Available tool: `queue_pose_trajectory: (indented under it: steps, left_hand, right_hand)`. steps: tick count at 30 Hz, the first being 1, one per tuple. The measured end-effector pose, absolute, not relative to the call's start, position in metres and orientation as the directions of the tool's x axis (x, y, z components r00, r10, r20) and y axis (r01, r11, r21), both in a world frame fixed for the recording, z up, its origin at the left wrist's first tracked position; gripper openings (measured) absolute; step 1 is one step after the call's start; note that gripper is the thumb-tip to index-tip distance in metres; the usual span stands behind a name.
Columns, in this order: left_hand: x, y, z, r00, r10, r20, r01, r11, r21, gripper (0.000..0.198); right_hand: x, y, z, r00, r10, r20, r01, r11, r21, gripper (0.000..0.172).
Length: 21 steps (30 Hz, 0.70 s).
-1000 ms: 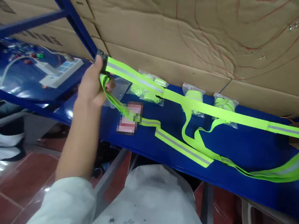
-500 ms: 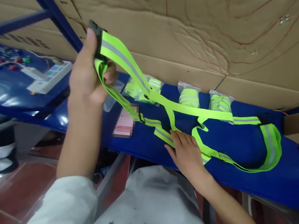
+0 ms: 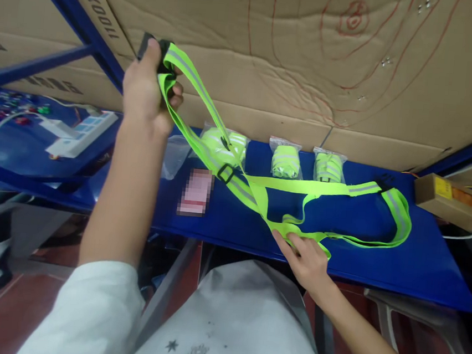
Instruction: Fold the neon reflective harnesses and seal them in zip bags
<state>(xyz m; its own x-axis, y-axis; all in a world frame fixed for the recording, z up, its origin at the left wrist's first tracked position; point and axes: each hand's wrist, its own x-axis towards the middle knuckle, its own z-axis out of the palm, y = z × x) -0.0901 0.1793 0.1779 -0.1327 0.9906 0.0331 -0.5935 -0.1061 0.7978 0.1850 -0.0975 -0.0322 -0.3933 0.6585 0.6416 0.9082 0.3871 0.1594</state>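
My left hand [image 3: 146,87] is raised and closed around the black buckle end of a neon-yellow reflective strap harness [image 3: 260,187]. The straps run down from it and spread over the blue table [image 3: 420,261]. My right hand [image 3: 305,259] rests at the table's near edge with its fingers stretched out flat on a lower strap. Three clear bags of folded neon straps [image 3: 285,159] lie along the back of the table.
Cardboard boxes [image 3: 314,56] form a wall behind the table. A white power strip [image 3: 80,128] lies on a blue surface at left. A small brown box [image 3: 453,200] sits at right, a pink card [image 3: 195,192] near the left. A blue metal frame [image 3: 69,2] crosses upper left.
My left hand lifted the buckle end higher. My right hand came in and pressed on the lower strap, sliding toward the near edge. The far loop of the harness was drawn in leftward.
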Motion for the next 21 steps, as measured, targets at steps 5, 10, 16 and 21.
queue_pose_trajectory:
  steps: [5, 10, 16, 21]
  left_hand:
    - [-0.084, 0.196, 0.172, -0.236, 0.96, 0.15, -0.458, -0.246, 0.854, 0.024]
    - [-0.068, 0.196, 0.165, -0.238, 0.943, 0.232, -0.413, -0.315, 0.855, 0.022]
    - [-0.07, 0.169, 0.165, -0.163, 0.9, 0.405, -0.251, -0.435, 0.865, 0.018]
    - [-0.078, 0.148, 0.164, -0.094, 0.832, 0.546, -0.199, -0.553, 0.809, 0.033]
  right_hand:
    - [0.207, -0.123, -0.039, -0.555, 0.633, 0.54, 0.822, 0.518, 0.239, 0.05]
    - [0.197, -0.129, -0.03, -0.555, 0.749, 0.362, 0.82, 0.567, 0.084, 0.048]
    - [0.203, -0.125, 0.008, -0.514, 0.731, 0.448, 0.751, 0.636, -0.177, 0.036]
    - [0.245, -0.099, 0.02, -0.265, 0.843, 0.467, 0.843, 0.438, -0.312, 0.031]
